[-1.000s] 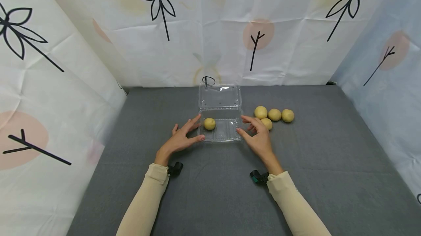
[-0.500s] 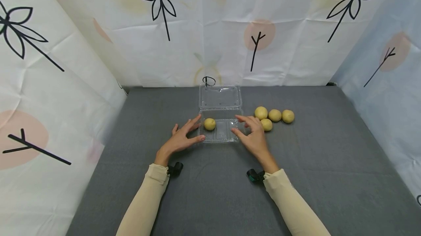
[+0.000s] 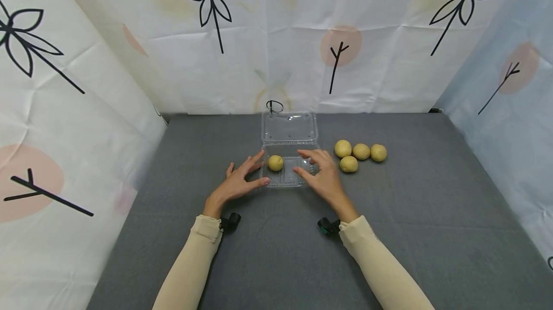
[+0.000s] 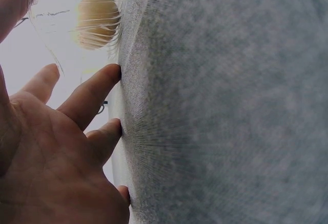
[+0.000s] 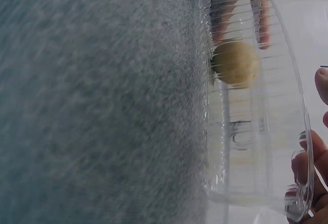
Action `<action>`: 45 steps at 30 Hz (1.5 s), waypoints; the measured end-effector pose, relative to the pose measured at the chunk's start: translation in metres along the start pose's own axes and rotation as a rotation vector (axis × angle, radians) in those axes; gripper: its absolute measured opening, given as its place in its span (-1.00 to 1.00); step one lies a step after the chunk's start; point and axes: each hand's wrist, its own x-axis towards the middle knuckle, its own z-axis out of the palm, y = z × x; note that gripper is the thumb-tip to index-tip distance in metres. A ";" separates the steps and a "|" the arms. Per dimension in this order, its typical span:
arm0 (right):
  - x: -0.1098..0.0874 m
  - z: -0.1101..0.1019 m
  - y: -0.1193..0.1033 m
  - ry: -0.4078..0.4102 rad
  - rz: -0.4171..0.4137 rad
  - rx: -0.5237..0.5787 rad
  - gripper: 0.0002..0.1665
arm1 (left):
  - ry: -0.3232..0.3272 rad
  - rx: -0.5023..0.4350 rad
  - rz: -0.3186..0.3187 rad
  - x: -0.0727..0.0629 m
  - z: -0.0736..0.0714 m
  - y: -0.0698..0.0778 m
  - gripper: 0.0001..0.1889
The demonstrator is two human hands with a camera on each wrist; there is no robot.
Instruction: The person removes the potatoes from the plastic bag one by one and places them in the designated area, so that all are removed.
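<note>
A clear plastic clamshell box stands on the table, its lid folded back. One small round yellow fruit lies in the left part of the box and shows through the ribbed wall in the right wrist view. My left hand is at the box's left side, fingers spread, fingertips at the wall; its palm holds nothing in the left wrist view. Over the right part of the box is my right hand, thumb and fingers apart with nothing between them. Its fingers show behind the box's rim.
Several more yellow fruits are grouped on the table to the right of the box. A grey cloth covers the table. White printed curtains bound it at the back and sides.
My right hand has moved left, from the box's right edge to over its right part. The front loose fruit is now fully visible. The left hand and the box have stayed put.
</note>
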 end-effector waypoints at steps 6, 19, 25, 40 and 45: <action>0.007 0.006 -0.003 -0.068 0.038 0.017 -0.42 | -0.003 0.005 -0.009 0.001 0.001 -0.001 -0.09; 0.021 0.021 -0.006 -0.252 0.112 -0.050 -0.40 | 0.000 0.002 -0.010 0.000 0.001 0.001 -0.09; 0.028 0.028 -0.005 -0.313 0.143 -0.050 -0.39 | 0.002 -0.003 0.001 0.001 0.001 0.000 -0.09; 0.043 0.037 0.003 -0.537 0.220 -0.029 -0.21 | 0.000 -0.014 -0.005 0.001 0.000 -0.001 -0.09; 0.043 0.038 0.004 -0.587 0.197 -0.046 -0.14 | 0.000 -0.013 0.001 0.001 0.001 -0.002 -0.10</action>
